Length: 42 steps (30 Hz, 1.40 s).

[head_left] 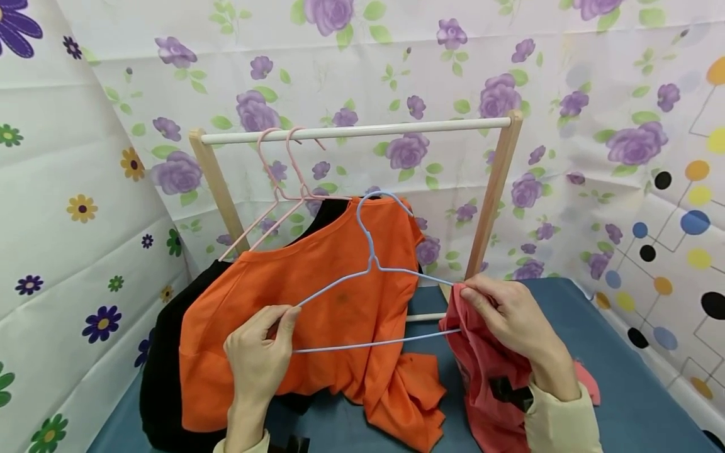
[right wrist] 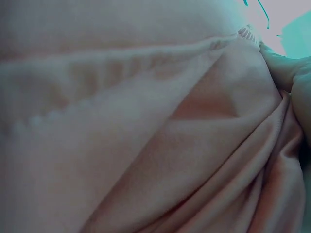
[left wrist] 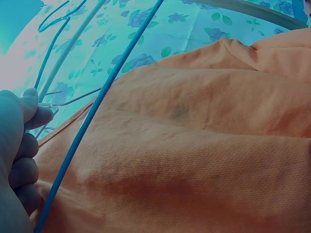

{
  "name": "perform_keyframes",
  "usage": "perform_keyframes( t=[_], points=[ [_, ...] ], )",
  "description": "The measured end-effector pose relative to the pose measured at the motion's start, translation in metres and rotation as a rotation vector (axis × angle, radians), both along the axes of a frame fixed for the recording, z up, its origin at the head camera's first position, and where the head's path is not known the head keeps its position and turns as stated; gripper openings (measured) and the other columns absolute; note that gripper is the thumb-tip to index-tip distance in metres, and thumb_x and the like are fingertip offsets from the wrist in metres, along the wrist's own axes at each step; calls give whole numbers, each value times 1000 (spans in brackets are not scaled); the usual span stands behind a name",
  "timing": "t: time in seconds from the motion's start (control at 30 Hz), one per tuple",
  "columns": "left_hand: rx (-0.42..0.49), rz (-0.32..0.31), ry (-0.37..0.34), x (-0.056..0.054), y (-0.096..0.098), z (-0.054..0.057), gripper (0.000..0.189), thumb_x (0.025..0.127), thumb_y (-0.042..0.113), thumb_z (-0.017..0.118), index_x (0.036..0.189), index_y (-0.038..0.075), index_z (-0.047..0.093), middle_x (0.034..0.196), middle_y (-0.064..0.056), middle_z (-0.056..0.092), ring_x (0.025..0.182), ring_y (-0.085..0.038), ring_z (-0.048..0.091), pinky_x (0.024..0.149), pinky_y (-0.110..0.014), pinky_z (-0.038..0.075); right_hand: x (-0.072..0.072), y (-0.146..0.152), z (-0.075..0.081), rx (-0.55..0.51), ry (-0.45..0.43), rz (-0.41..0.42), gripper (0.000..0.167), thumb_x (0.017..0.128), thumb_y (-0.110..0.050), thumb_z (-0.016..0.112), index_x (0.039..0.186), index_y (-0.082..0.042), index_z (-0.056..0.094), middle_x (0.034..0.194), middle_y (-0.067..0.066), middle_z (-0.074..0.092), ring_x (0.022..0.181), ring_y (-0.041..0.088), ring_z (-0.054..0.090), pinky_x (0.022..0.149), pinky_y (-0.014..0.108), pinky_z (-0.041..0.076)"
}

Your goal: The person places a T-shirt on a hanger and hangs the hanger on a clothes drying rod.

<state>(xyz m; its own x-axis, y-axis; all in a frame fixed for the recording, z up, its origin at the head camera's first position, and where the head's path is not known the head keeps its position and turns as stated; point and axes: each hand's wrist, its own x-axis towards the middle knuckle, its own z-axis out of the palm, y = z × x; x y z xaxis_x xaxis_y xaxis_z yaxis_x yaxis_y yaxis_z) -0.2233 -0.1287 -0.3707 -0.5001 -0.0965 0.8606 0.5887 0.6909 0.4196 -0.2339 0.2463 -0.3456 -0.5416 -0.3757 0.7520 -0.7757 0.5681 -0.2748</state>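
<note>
A light blue clothes hanger [head_left: 370, 259] is held up between both hands, its hook at the top. My left hand [head_left: 262, 349] pinches the hanger's left shoulder between thumb and fingers; the left wrist view shows the other fingers curled below. At the hanger's right end my right hand [head_left: 512, 318] pinches a coral-red garment [head_left: 481, 371], whose edge lies over that end of the hanger. Folds of this cloth [right wrist: 209, 136] fill the right wrist view and hide most of the hand. The garment hangs down from the fingers in loose folds, its kind not clear.
Behind the hanger stands a clothes rack with a white rail [head_left: 362, 131] and wooden posts [head_left: 493, 195]. Two pink hangers [head_left: 277, 189] hang on its left half, carrying an orange top [head_left: 328, 296] and a black garment [head_left: 164, 352]. Beneath lies a blue surface [head_left: 629, 377].
</note>
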Motion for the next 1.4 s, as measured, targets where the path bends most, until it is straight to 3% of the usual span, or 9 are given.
perform_keyframes(
  t=[0.23,0.63,0.9,1.13,1.4],
  points=[
    [-12,-22,0,0,1,3,7,87,19,76,81,16,75,69,7,65,51,-8,52,50,-22,39,2,-3,6,31,23,-9,24,91,0,65,101,-22,67,67,-17,46,54,-2,38,55,16,33],
    [-28,-43,-9,0,6,-2,7,87,20,76,80,18,74,71,8,66,50,-6,51,49,-21,38,4,-7,3,39,25,-5,26,91,1,66,99,-24,66,69,-17,48,54,-2,38,55,16,33],
    [-34,-114,-22,-1,7,-4,6,87,16,76,80,16,75,72,7,67,50,-4,51,48,-19,38,6,-8,4,40,-74,64,28,93,0,63,103,-25,66,69,-16,46,53,-1,35,54,19,35],
    [-49,-159,-16,0,4,-3,4,85,15,77,82,17,75,74,7,69,56,-6,56,53,-19,43,6,-5,5,24,-67,157,35,87,10,66,114,-13,71,98,-5,70,69,3,58,63,18,45],
    [-46,-194,-17,1,7,-4,6,85,13,77,82,17,75,74,8,68,56,-3,54,52,-18,42,5,-11,2,28,-58,142,34,87,9,66,114,-12,71,102,-2,70,76,5,62,68,19,48]
  ],
)
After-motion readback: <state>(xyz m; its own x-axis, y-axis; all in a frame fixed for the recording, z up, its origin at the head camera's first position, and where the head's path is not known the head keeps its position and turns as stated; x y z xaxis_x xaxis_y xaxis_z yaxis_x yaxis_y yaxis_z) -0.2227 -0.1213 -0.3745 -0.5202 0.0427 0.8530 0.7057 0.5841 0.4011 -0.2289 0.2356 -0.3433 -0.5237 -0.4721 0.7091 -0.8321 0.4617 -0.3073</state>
